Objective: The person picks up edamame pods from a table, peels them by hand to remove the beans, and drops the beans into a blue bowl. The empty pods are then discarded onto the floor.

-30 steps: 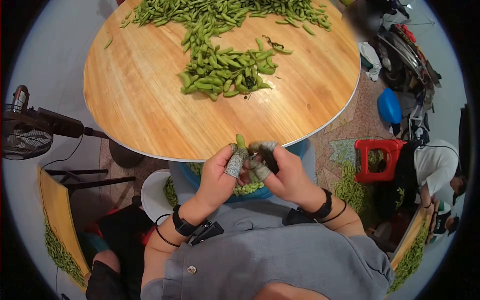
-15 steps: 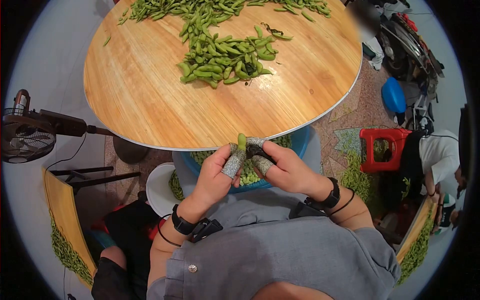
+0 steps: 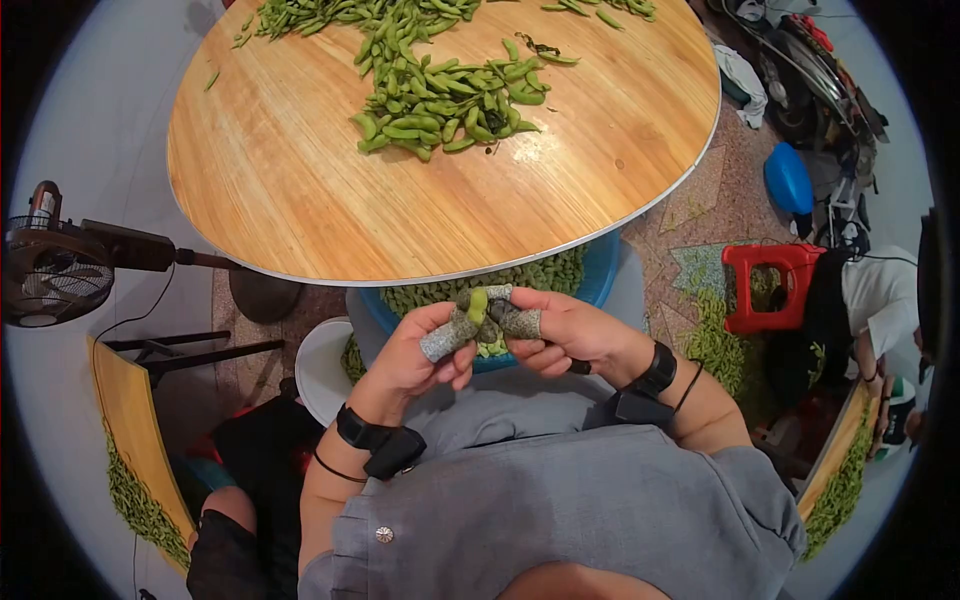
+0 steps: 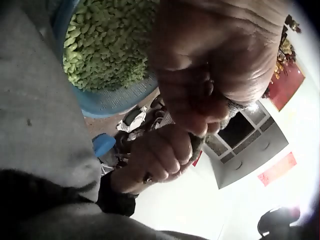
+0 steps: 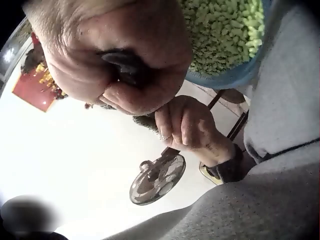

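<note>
In the head view, the left hand (image 3: 415, 350), its thumb and fingertip wrapped in grey tape, pinches a green edamame pod (image 3: 478, 304) upright. Close against the pod are the taped thumb and forefinger of the right hand (image 3: 575, 335). A dark, smooth object (image 5: 127, 65) lies inside the right hand's curled fingers in the right wrist view; its kind cannot be told. Below both hands sits a blue basin (image 3: 604, 268) holding many shelled green beans (image 4: 110, 45). A pile of edamame pods (image 3: 440, 105) lies on the round wooden table (image 3: 300, 200).
A white bucket (image 3: 318, 375) stands left of the basin. To the right are a red stool (image 3: 770, 250), pods on the floor (image 3: 712, 345) and a blue tub (image 3: 788, 178). A fan (image 3: 60, 265) stands at left. Another person (image 3: 885, 300) sits at far right.
The hands have turned and drawn closer around the pod, which now tilts between the taped fingers. The dark object at the right fingertips has gone mostly out of sight. The head view has shifted slightly.
</note>
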The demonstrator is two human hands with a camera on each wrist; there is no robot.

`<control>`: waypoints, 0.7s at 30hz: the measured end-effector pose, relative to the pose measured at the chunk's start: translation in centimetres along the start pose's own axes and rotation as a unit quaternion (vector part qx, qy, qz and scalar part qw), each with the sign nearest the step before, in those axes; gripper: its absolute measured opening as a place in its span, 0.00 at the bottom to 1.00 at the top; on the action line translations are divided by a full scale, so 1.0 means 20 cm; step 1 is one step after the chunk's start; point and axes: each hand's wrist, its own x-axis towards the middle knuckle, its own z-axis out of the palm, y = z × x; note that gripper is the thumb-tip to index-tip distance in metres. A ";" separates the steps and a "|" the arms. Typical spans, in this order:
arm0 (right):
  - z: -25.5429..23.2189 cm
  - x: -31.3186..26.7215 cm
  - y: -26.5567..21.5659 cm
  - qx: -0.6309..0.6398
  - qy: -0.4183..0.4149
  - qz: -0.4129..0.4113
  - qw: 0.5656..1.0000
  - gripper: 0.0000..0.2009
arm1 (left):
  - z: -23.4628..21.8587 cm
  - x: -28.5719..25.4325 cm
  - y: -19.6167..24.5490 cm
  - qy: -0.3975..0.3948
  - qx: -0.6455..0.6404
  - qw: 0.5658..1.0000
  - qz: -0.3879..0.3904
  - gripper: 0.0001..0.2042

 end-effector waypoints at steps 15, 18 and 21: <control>-0.07 0.05 0.15 -0.124 0.092 -0.048 0.987 0.15 | -0.02 0.02 -0.13 0.079 0.125 0.989 0.031 0.05; -0.15 0.05 0.15 -0.103 0.087 -0.035 0.990 0.13 | -0.03 0.03 -0.18 0.072 0.067 0.995 0.024 0.08; -0.26 0.18 0.23 -0.500 0.249 -0.356 0.749 0.12 | -0.05 0.04 -0.22 0.086 0.208 0.974 0.018 0.09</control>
